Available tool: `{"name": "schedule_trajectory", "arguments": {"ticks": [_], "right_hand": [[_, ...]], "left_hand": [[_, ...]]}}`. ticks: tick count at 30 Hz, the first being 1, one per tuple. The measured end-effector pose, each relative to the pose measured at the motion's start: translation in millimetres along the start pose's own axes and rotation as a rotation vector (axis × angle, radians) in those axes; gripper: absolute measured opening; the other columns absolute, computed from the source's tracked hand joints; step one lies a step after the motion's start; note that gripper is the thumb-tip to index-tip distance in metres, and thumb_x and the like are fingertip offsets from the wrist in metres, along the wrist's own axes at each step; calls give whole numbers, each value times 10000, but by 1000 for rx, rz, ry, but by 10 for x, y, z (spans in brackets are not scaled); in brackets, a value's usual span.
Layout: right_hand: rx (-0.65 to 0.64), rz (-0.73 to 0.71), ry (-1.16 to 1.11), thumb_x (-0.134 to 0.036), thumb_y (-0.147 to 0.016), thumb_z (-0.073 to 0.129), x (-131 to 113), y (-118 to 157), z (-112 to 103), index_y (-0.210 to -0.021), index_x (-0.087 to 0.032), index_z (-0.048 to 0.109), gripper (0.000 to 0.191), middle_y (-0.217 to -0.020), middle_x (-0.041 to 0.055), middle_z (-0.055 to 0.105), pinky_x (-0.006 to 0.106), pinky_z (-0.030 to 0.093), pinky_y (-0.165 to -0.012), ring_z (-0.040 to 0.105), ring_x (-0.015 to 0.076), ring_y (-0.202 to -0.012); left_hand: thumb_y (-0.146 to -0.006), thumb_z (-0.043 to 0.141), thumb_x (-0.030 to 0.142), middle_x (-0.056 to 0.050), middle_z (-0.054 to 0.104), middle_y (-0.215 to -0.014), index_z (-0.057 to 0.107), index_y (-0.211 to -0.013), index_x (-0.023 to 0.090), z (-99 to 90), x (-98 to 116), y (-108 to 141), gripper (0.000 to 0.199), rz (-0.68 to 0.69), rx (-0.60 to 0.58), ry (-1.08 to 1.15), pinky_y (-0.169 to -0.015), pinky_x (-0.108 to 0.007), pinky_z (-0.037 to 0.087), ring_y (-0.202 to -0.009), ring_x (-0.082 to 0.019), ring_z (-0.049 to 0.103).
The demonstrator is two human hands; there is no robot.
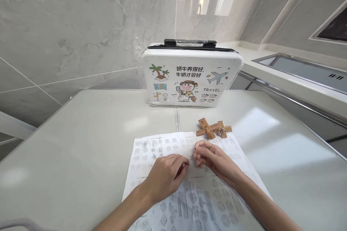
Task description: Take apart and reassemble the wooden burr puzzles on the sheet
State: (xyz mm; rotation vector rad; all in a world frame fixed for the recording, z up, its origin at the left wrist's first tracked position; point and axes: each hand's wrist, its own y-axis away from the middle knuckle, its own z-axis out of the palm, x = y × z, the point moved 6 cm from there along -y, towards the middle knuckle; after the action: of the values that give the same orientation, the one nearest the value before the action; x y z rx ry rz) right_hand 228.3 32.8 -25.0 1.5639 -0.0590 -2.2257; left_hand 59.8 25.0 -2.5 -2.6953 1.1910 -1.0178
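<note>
Over a large printed sheet [151, 148] hang my two hands, a short gap between them. My left hand [169, 173] is closed in a loose curl, thumb close to the bent index finger, and no object shows in it. My right hand [215, 158] has its fingers half bent and slightly apart, with nothing visible among them. Just beyond it, at the sheet's far edge, lie wooden puzzle pieces: one cluster [206, 129] marked 2 and a crossed piece [222, 130] with another mark. They lie against each other; whether they interlock I cannot tell.
A white carry case [168, 57] with cartoon prints and a black handle stands upright at the back, wrapped in clear plastic. It rests on a white table [81, 144] with a seam down its middle. A grey tiled wall rises behind; a counter [298, 68] runs along the right.
</note>
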Motion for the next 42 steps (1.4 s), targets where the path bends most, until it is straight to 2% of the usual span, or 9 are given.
{"name": "schedule_trajectory", "arguments": {"ticks": [42], "right_hand": [[3, 15, 9, -544, -908, 789, 11, 1, -15, -892, -210, 657, 360, -864, 32, 675, 330, 483, -722, 581, 171, -734]], "left_hand": [[-1020, 474, 138, -6, 751, -842, 627, -983, 202, -13, -3, -16, 170, -26, -4, 19, -564, -261, 452, -655, -138, 655]]}}
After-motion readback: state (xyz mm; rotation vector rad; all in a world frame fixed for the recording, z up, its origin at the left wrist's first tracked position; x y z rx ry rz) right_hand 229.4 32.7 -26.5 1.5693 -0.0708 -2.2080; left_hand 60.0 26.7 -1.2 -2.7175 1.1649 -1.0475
